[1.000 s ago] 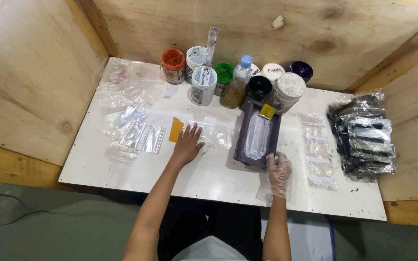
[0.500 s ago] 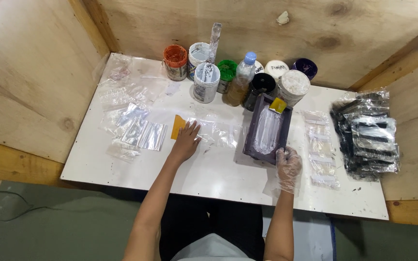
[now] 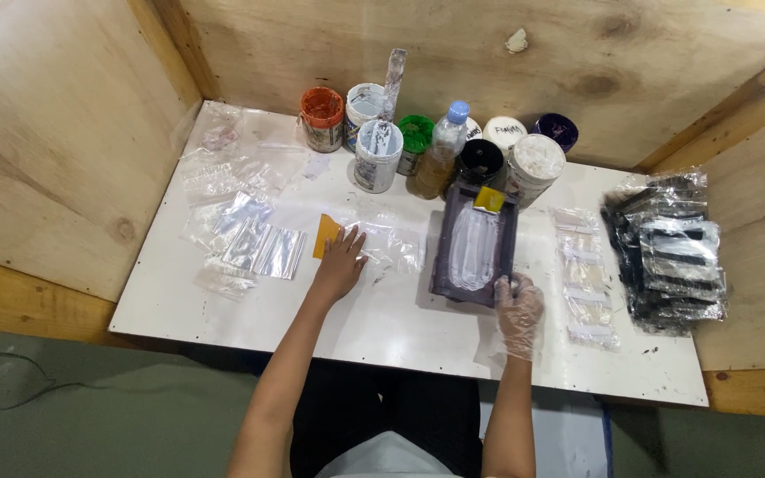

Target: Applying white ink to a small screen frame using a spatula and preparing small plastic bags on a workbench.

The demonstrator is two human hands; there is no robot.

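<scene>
Near the front edge of the white worktop [image 3: 223, 341], the right hand [image 3: 519, 305] in a thin clear glove grips the near right corner of the dark rectangular printing frame [image 3: 475, 252], whose long axis runs away toward the back edge. The bare left hand [image 3: 340, 264] lies flat and open, fingertips touching a small orange card [image 3: 325, 235] beside crinkled clear plastic bags [image 3: 258, 243]. Behind stand round paint jars [image 3: 378, 155] and a plastic bottle [image 3: 443, 150].

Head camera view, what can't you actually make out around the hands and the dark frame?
- Head view: what is under the left hand is covered by the palm; only an orange card edge shows.
- The near corner of the dark frame is hidden by the gloved right hand.
- The jars behind overlap, so their contents are mostly unclear.
- The black packet stack is too glossy to count.
</scene>
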